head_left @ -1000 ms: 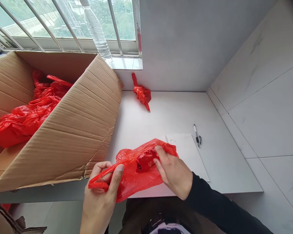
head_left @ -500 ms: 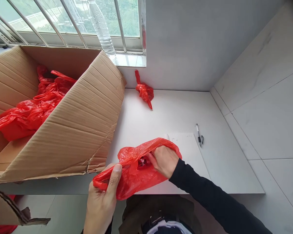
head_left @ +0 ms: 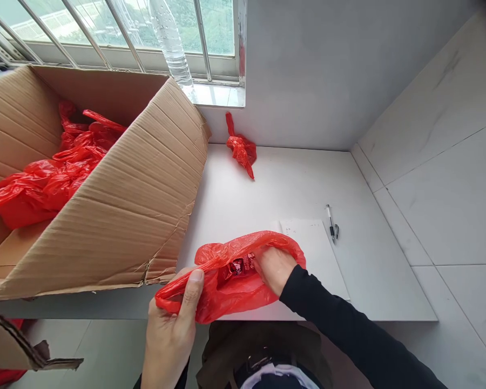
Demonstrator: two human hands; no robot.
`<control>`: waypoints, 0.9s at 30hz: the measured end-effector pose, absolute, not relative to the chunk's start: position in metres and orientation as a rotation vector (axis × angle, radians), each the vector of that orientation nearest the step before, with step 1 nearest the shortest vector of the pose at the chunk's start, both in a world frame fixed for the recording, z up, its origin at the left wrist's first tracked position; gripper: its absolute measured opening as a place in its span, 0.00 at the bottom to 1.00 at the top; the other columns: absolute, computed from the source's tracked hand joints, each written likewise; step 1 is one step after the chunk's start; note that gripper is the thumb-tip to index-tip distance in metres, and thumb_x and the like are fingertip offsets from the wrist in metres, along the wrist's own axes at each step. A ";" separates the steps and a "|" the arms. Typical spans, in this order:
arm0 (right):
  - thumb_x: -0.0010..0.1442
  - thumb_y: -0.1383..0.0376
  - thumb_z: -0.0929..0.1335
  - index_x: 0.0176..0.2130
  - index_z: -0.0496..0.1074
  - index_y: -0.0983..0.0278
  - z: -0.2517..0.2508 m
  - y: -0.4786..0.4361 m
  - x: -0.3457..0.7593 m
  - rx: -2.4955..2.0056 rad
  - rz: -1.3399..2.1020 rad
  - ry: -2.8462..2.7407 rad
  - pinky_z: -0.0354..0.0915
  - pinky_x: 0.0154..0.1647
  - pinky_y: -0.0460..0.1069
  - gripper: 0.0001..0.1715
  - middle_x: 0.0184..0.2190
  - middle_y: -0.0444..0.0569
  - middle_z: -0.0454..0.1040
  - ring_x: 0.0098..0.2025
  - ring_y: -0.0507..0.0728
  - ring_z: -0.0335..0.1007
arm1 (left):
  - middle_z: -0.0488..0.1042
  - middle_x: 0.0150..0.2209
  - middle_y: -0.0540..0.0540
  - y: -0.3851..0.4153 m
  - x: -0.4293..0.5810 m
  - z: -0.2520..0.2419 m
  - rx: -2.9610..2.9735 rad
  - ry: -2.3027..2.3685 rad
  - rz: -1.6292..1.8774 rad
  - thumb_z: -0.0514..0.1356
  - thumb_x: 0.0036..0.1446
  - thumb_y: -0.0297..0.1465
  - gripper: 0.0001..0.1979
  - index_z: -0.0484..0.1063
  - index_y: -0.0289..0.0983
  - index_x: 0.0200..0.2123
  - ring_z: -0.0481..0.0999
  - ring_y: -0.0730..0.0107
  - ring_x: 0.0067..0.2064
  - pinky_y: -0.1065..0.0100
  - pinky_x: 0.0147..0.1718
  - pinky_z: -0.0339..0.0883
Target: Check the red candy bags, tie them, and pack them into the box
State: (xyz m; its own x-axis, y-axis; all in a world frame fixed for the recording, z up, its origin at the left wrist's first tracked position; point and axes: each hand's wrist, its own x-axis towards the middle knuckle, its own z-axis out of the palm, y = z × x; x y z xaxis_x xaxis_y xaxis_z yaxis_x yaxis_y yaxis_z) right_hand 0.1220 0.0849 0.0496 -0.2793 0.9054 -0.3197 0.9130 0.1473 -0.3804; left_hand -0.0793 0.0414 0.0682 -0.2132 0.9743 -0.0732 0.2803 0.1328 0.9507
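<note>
Because the red plastic bag (head_left: 214, 309) looks light, limp and slippery, hold its gathered edge; left hand (head_left: 172, 324) pinches there; right hand (head_left: 277, 268) reaches inside, grip indeterminable.

Head view: close above white tabletop (head_left: 287, 183), facing forward and down.

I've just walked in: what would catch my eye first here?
Probably the bright red plastic bag over the front of the white table, its edge in the grip of the left hand, with the right hand inside beside shiny dark-red wrapping. Next, the big open cardboard box on the left, holding red bags, and the small twisted red bag at the table's back.
</note>
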 end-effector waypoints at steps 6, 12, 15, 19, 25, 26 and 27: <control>0.62 0.72 0.63 0.46 0.74 0.63 0.043 0.085 0.123 1.717 -0.764 2.429 0.62 0.36 0.50 0.14 0.38 0.53 0.78 0.39 0.60 0.74 | 0.79 0.42 0.46 0.043 -0.081 0.062 1.127 1.486 1.047 0.61 0.62 0.42 0.16 0.78 0.40 0.48 0.75 0.61 0.41 0.69 0.37 0.69; 0.58 0.74 0.65 0.47 0.74 0.60 0.039 0.078 0.117 1.573 -0.769 2.495 0.56 0.29 0.49 0.19 0.32 0.50 0.78 0.32 0.59 0.73 | 0.79 0.42 0.48 0.046 -0.082 0.062 1.063 1.478 1.037 0.63 0.61 0.42 0.17 0.77 0.42 0.50 0.73 0.65 0.36 0.70 0.34 0.69; 0.59 0.72 0.65 0.51 0.72 0.58 0.035 0.079 0.114 1.564 -0.808 2.530 0.57 0.29 0.49 0.21 0.32 0.48 0.77 0.32 0.58 0.73 | 0.79 0.42 0.47 0.046 -0.080 0.065 1.078 1.488 1.033 0.63 0.60 0.42 0.18 0.77 0.42 0.50 0.75 0.64 0.36 0.70 0.35 0.70; 0.64 0.71 0.61 0.53 0.68 0.61 0.035 0.086 0.115 1.683 -0.820 2.517 0.61 0.33 0.49 0.18 0.34 0.48 0.77 0.34 0.57 0.72 | 0.80 0.37 0.47 0.047 -0.079 0.067 1.132 1.518 1.034 0.62 0.60 0.44 0.18 0.78 0.40 0.49 0.75 0.63 0.34 0.69 0.33 0.69; 0.61 0.74 0.62 0.48 0.70 0.67 0.038 0.086 0.122 1.863 -0.770 2.401 0.64 0.35 0.50 0.16 0.35 0.53 0.77 0.34 0.58 0.73 | 0.80 0.37 0.49 0.047 -0.079 0.064 1.155 1.528 1.046 0.62 0.61 0.43 0.17 0.79 0.42 0.48 0.74 0.64 0.34 0.69 0.35 0.68; 0.60 0.74 0.62 0.47 0.70 0.67 0.039 0.085 0.124 1.879 -0.761 2.379 0.64 0.35 0.50 0.16 0.34 0.53 0.77 0.34 0.58 0.73 | 0.80 0.37 0.49 0.046 -0.079 0.064 1.154 1.527 1.047 0.61 0.61 0.43 0.17 0.79 0.42 0.48 0.74 0.64 0.35 0.69 0.35 0.67; 0.60 0.75 0.62 0.46 0.71 0.67 0.041 0.085 0.126 1.887 -0.756 2.361 0.64 0.34 0.50 0.15 0.34 0.53 0.77 0.33 0.58 0.73 | 0.80 0.38 0.49 0.046 -0.079 0.064 1.153 1.531 1.043 0.61 0.61 0.43 0.17 0.79 0.42 0.48 0.73 0.64 0.35 0.70 0.35 0.67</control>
